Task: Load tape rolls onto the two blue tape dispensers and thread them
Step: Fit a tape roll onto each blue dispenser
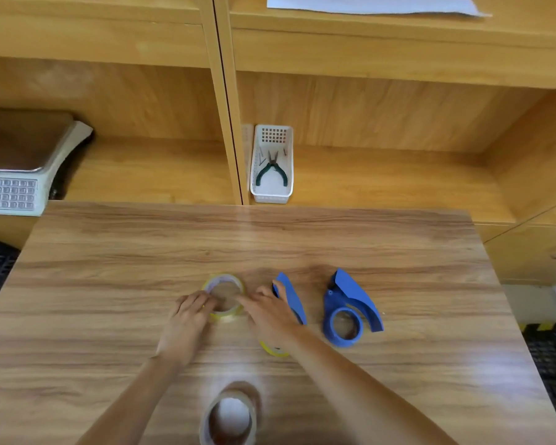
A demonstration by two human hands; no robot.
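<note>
A clear tape roll with a yellow core [224,297] lies flat on the wooden table. My left hand [187,319] grips its left rim and my right hand [268,311] touches its right rim. Under my right hand lies one blue tape dispenser [291,293], partly hidden, with a yellow tape edge [272,350] showing below my wrist. The second blue dispenser [350,308] lies to the right with an empty hub. A larger brown-cored tape roll [230,415] sits near the front edge.
The wooden table [109,284] stands before a shelf unit. A white basket [272,194] with green-handled pliers sits on the shelf behind. A weighing scale [16,178] is at the far left. Black crates flank both sides of the table.
</note>
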